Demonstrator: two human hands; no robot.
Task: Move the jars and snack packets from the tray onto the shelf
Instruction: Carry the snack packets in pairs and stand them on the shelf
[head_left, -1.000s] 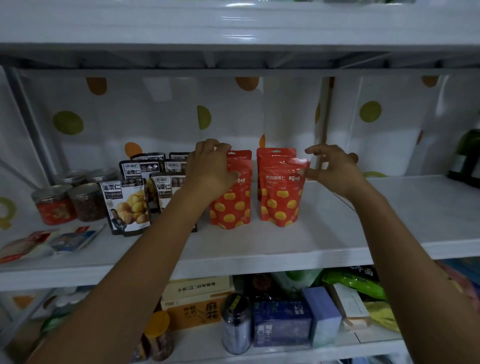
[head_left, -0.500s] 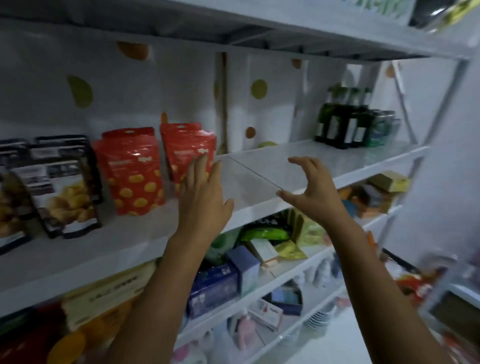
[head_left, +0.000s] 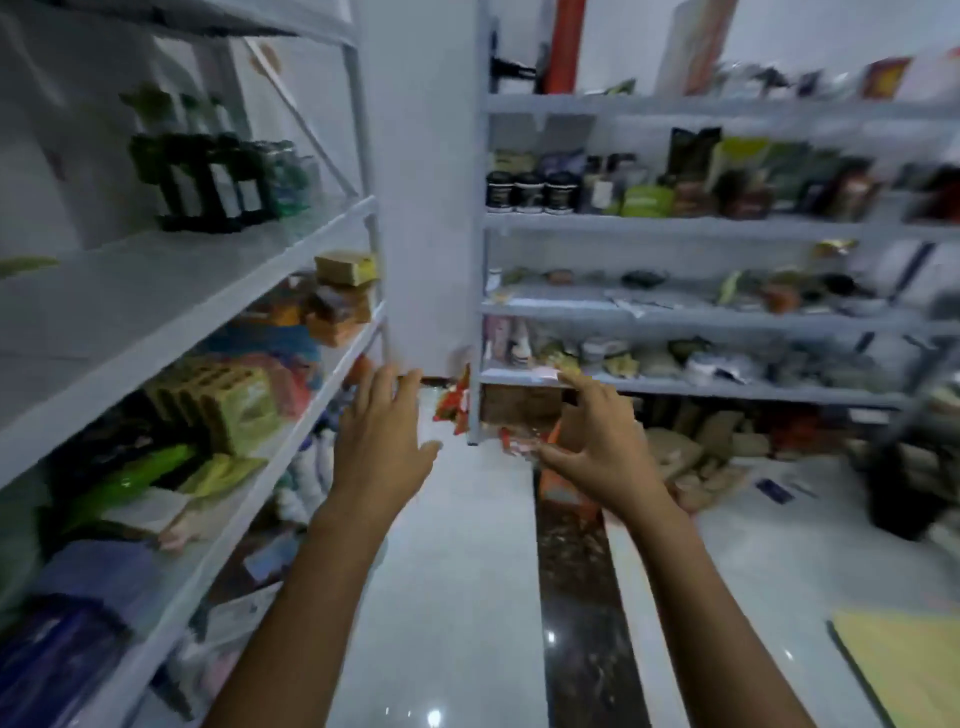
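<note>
White metal shelf unit (head_left: 171, 291), left of frame: middle board bare along its near part, dark green bottles (head_left: 202, 179) standing at its far end. Lower boards hold blurred boxes and soft packets; contents not legible.

Left hand (head_left: 382, 441): raised over the pale floor (head_left: 457, 571), palm away, fingers spread wide, holding nothing. It sits just right of the shelf unit's front edge, touching none of it.

White pillar (head_left: 426, 182): centre, behind the hands.

Right hand (head_left: 602, 447): raised beside the left, fingers curved in a loose open claw, thumb apart, holding nothing.

Second shelf unit (head_left: 701, 223): right half of frame, well beyond both hands, crowded with dark-lidded jars (head_left: 530, 192), tins and packets, all blurred.

Red and orange snack packets (head_left: 454, 402): on the floor at the foot of that unit, beyond the fingertips of both hands, apart from them.

Yellow surface (head_left: 904, 665): bottom right corner, low and to the right of the right forearm; whether it is the tray cannot be told.
</note>
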